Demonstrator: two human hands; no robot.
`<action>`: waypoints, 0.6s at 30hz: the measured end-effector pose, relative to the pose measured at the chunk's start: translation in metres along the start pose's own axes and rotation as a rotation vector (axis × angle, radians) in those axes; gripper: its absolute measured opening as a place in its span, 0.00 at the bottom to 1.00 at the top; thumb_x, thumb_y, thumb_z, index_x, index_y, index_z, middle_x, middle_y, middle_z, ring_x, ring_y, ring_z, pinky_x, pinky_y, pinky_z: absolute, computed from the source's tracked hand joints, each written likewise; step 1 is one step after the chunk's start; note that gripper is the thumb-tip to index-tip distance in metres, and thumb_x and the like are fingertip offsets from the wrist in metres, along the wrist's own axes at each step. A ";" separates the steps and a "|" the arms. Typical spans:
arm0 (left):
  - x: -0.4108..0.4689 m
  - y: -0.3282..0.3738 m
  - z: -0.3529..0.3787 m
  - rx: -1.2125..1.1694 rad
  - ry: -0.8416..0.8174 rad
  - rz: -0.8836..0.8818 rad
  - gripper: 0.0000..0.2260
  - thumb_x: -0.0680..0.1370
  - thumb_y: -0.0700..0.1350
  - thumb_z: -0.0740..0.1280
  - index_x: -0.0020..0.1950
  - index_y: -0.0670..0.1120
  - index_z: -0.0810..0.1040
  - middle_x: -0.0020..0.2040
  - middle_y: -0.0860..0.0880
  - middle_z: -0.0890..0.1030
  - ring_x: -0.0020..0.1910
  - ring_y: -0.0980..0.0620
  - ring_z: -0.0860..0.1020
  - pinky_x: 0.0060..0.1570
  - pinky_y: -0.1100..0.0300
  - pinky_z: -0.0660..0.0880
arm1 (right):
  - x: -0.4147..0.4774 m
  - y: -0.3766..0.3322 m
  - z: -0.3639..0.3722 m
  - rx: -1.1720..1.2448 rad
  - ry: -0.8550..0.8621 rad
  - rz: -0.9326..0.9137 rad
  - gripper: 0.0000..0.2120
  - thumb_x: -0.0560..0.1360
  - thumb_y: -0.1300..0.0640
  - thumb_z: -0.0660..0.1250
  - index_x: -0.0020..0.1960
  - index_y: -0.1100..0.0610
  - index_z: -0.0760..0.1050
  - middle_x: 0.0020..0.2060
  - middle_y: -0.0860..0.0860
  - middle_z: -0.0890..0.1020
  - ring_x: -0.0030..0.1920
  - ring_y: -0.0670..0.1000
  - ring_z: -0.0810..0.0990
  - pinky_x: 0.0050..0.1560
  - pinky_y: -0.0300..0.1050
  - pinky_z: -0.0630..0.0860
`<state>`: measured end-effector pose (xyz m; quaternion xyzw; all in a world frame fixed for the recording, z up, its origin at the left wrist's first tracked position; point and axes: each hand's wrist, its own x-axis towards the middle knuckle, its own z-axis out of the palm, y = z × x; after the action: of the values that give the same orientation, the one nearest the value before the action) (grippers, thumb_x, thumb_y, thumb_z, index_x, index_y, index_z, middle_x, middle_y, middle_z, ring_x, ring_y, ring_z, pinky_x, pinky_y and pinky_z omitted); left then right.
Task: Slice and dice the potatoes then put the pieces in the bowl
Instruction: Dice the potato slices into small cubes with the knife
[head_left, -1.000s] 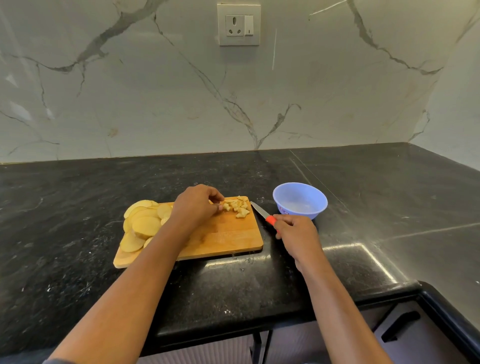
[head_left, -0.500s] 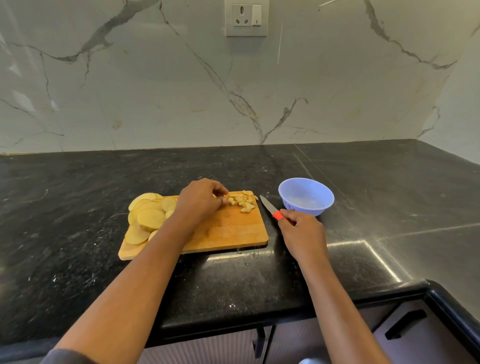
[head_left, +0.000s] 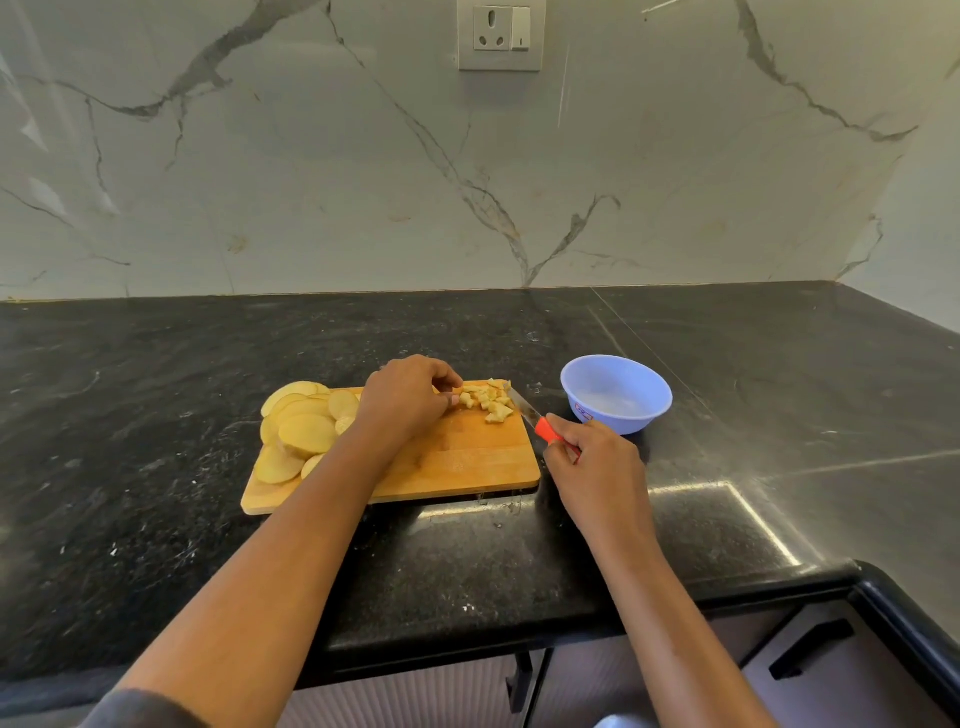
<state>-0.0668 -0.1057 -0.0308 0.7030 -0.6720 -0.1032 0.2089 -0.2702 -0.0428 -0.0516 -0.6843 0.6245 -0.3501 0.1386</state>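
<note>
Your left hand (head_left: 405, 400) is pinching dice (head_left: 488, 401), right hand (head_left: 595, 467) gripping the knife (head_left: 525, 411); a slipping blade could nick fingertips.

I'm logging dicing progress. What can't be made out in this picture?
- Head view: the left hand covers what its fingers touch among the diced pieces; a pinch cannot be confirmed.
- The right hand hides most of the knife's red handle.
- The left forearm overlaps the potato slices, so no count.
- The bowl's label is too small to read.
</note>
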 end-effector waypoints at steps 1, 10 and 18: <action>0.000 0.000 0.000 -0.003 0.006 -0.001 0.13 0.77 0.50 0.68 0.61 0.54 0.79 0.56 0.53 0.81 0.53 0.56 0.77 0.60 0.52 0.75 | -0.001 0.000 0.002 -0.058 0.009 -0.045 0.17 0.78 0.57 0.61 0.66 0.49 0.74 0.47 0.49 0.78 0.44 0.47 0.75 0.42 0.38 0.66; -0.003 0.007 0.004 0.095 -0.014 0.089 0.21 0.80 0.48 0.63 0.73 0.59 0.65 0.73 0.52 0.69 0.74 0.47 0.62 0.71 0.42 0.57 | -0.002 -0.001 0.008 -0.121 0.067 -0.235 0.19 0.76 0.61 0.66 0.65 0.49 0.75 0.45 0.45 0.68 0.40 0.44 0.70 0.35 0.30 0.62; -0.003 0.009 0.005 0.109 -0.008 0.149 0.15 0.81 0.49 0.62 0.68 0.58 0.73 0.69 0.56 0.72 0.71 0.50 0.66 0.70 0.42 0.58 | 0.002 0.002 0.007 0.041 0.030 -0.171 0.18 0.76 0.61 0.65 0.64 0.49 0.76 0.45 0.45 0.72 0.43 0.42 0.71 0.39 0.27 0.65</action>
<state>-0.0775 -0.1038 -0.0312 0.6608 -0.7280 -0.0534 0.1748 -0.2672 -0.0466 -0.0573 -0.7269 0.5585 -0.3835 0.1126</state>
